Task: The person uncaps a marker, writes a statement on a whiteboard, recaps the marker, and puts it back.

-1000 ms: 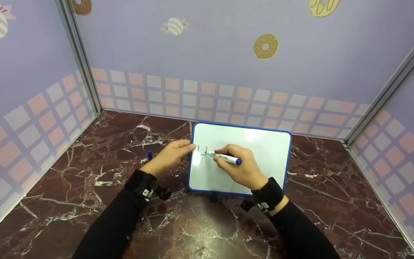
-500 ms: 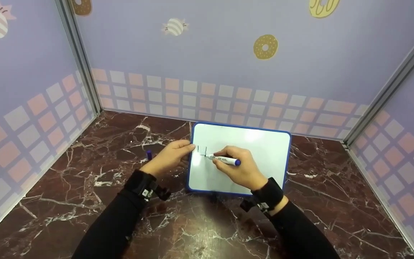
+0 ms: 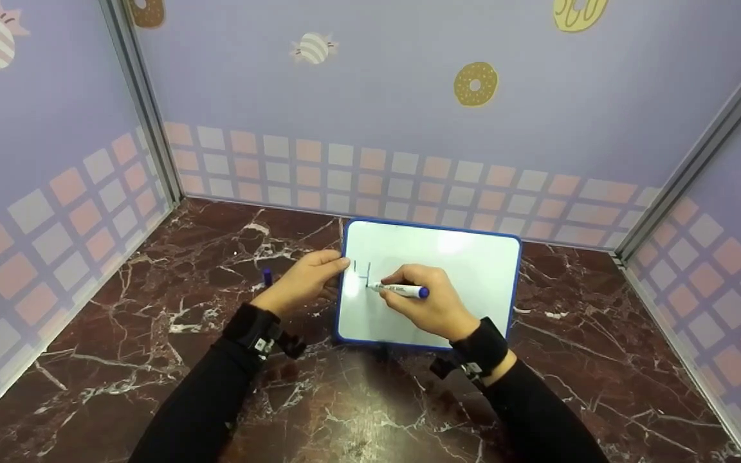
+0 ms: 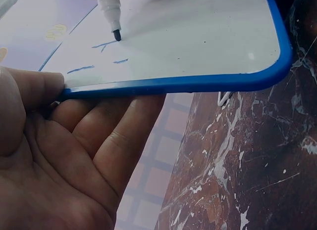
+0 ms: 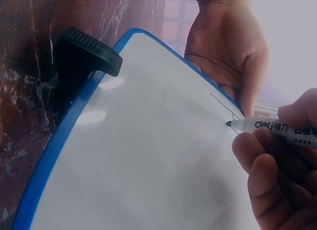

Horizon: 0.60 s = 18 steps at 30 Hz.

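A whiteboard (image 3: 473,283) with a blue frame stands tilted near the back wall. At its left edge my left hand (image 3: 309,273) grips the frame, thumb on the front and fingers behind, as the left wrist view shows. My right hand (image 3: 431,299) pinches a white whiteboard marker (image 3: 402,290) with a blue end. The marker's dark tip (image 4: 117,36) is right at the writing surface, at the lower end of a stroke. Thin blue strokes (image 3: 368,270) mark the upper left of the board: a short upright line, and a longer upright one with a bar to its left.
A blue marker cap (image 3: 267,276) stands on the dark red marbled table (image 3: 152,366), left of my left hand. In the right wrist view, a black ridged piece (image 5: 91,52) overlaps the board's lower edge. Patterned panels (image 3: 383,116) enclose the back and sides.
My right hand has moved the marker tip slightly down the board, and the right upright stroke has grown longer. The left hand and the board have stayed put.
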Each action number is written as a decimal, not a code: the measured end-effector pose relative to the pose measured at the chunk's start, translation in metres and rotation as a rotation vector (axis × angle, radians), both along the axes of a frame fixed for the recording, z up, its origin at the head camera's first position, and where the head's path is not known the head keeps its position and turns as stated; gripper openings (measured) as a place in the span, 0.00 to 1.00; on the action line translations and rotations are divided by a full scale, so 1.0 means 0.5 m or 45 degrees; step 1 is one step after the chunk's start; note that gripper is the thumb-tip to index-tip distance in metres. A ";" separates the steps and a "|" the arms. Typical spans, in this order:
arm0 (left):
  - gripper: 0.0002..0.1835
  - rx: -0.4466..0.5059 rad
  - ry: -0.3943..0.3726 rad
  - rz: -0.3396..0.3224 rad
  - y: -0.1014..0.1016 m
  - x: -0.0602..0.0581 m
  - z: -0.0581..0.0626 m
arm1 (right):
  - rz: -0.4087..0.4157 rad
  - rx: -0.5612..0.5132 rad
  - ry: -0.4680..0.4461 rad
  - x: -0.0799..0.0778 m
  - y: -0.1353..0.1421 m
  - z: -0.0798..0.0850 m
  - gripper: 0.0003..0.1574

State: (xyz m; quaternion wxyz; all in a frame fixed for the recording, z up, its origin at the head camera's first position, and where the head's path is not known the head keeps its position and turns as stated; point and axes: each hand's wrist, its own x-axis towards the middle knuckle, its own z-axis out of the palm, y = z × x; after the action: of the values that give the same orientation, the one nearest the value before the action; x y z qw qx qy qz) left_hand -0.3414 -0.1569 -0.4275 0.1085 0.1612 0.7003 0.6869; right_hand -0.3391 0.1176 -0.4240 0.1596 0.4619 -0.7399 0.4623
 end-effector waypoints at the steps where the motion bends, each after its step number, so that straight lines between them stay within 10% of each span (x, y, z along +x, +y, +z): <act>1: 0.16 -0.002 0.005 0.002 0.000 -0.001 0.000 | 0.004 0.004 -0.005 0.000 0.000 0.000 0.03; 18: 0.16 -0.045 0.032 0.032 0.000 0.000 0.001 | 0.041 0.068 -0.036 0.003 0.001 0.003 0.04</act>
State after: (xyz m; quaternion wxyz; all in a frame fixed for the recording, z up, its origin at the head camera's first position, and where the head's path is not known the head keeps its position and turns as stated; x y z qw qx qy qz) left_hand -0.3416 -0.1571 -0.4269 0.0940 0.1592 0.7156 0.6736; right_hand -0.3377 0.1182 -0.4223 0.1293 0.4714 -0.7465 0.4514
